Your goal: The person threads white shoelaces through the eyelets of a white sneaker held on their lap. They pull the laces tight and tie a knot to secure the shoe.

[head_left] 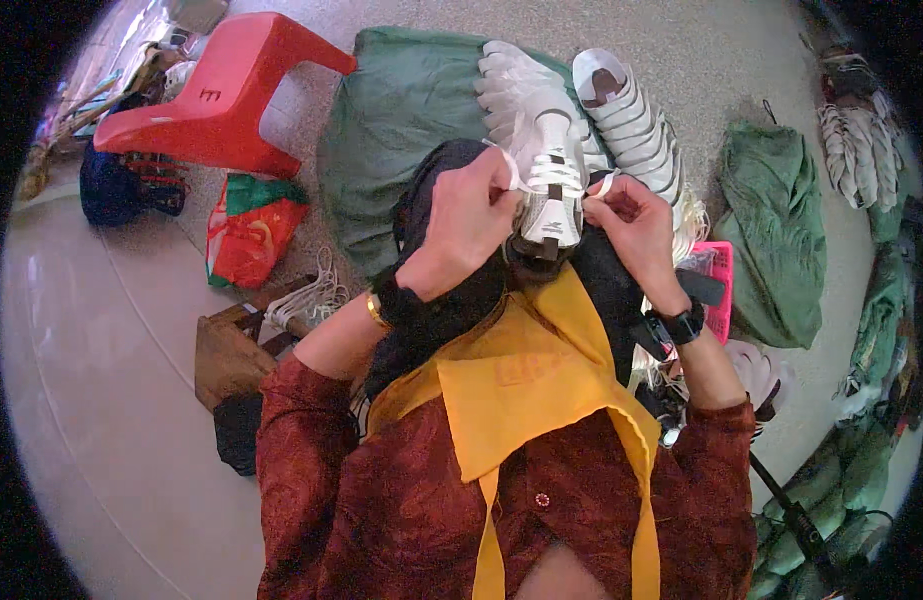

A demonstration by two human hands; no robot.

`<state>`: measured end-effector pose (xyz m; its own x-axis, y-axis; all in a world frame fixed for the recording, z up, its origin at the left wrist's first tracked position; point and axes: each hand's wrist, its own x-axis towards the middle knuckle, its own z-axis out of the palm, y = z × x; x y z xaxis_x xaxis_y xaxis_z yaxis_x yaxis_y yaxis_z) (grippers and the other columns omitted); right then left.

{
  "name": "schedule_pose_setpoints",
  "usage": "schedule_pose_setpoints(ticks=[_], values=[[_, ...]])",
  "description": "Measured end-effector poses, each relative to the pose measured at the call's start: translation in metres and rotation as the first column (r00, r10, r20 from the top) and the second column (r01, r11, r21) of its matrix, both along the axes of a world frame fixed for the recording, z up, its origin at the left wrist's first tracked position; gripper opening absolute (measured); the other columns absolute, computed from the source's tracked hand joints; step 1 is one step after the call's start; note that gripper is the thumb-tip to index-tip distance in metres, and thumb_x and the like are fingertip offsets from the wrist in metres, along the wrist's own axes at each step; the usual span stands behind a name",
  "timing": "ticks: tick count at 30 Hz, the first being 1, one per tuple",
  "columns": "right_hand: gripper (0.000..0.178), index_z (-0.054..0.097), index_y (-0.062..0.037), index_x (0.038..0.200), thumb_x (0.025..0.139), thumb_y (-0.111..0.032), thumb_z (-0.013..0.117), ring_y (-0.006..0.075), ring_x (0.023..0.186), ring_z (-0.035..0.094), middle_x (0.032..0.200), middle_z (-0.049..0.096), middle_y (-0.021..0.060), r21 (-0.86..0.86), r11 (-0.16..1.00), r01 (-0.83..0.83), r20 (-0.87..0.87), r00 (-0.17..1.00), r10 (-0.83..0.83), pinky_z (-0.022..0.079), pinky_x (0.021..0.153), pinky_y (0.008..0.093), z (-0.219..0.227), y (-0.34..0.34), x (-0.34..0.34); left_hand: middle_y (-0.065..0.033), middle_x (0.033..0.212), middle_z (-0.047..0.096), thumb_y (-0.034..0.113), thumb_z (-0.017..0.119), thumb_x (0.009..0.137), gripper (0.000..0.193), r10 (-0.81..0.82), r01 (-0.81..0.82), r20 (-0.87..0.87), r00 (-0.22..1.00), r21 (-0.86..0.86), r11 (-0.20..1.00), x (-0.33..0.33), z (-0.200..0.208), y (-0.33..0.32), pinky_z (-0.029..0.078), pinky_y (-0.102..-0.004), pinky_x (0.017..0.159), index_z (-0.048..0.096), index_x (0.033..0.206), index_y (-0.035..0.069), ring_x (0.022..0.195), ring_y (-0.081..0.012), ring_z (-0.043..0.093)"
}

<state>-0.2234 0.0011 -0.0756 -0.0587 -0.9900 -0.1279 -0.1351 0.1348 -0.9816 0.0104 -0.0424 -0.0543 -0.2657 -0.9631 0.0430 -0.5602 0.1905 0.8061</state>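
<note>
A white sneaker upper (555,218) with dark trim lies between my knees, its tongue side up and laces crossing its front. My left hand (463,215) is closed at its left side, pinching a white lace (505,168) between thumb and fingers. On the other side, my right hand (636,225) pinches another stretch of white lace (606,184). Just beyond are two rows of nested white uppers, a left row (501,85) on green cloth (401,130) and a right row (636,125) curving toward my right hand.
A red plastic chair (226,90) stands at far left, with a red and green bag (256,235) near it. White laces (321,295) hang over a brown wooden stool (226,355). A pink basket (722,318) and a green sack (776,240) are at right.
</note>
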Motion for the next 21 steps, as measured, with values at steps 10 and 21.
schedule_pose_setpoints(ticks=[10,21], values=[[0.013,0.065,-0.0002,0.086,0.085,-0.002,0.077,0.0057,0.071,0.061,0.078,0.069,0.0026,-0.088,0.994,0.068,-0.087,0.993,-0.075,0.05,0.064,0.0234,0.0,0.003,0.005,-0.0072,0.064,0.049,0.007,0.079,0.081,0.027,0.077,-0.078,-0.014,0.997,-0.06,0.995,0.0,0.001,0.007,0.044,-0.0335,0.056,0.052,0.08,0.004,0.057,-0.0171,0.048],[0.017,0.072,0.0019,0.091,0.08,-0.01,0.079,0.0284,0.073,0.073,0.081,0.072,0.0164,-0.199,0.974,-0.103,-0.48,0.877,-0.005,0.058,0.067,0.0356,0.027,0.006,0.008,-0.013,0.077,0.057,0.007,0.074,0.084,0.016,-0.044,0.045,0.011,0.999,-0.175,0.984,-0.001,0.004,0.017,0.048,-0.0398,0.061,0.058,0.087,0.003,0.067,-0.03,0.059]])
